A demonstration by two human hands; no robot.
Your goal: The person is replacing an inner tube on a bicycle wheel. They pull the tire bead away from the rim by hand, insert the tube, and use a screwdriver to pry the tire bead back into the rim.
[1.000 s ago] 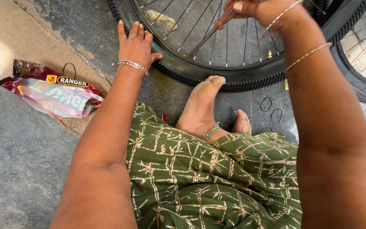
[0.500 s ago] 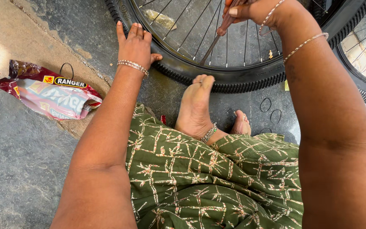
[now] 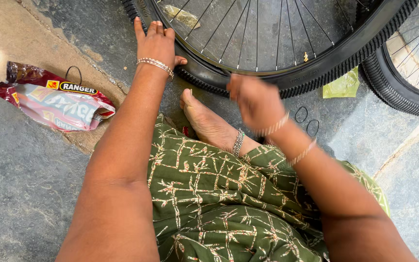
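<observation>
- Left hand (image 3: 157, 44) lies flat, fingers spread and holding nothing, pressed on the tyre (image 3: 204, 77) at the wheel's near-left rim.
- Right hand (image 3: 254, 101) hangs blurred above the foot (image 3: 208, 122), arm bent, just short of the tyre; grip can't be made out.
- Red packet (image 3: 54, 99) lies on the floor, far left.

Single head view, looking steeply down, close over lap, wheel (image 3: 277, 43) ahead.

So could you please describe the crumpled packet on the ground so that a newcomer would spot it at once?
Start at the big bicycle wheel where the left hand rests on the tyre. Left of that forearm lies a crumpled plastic packet on the stone floor. It is maroon and pink, unlike the green scrap between the wheels.
</observation>
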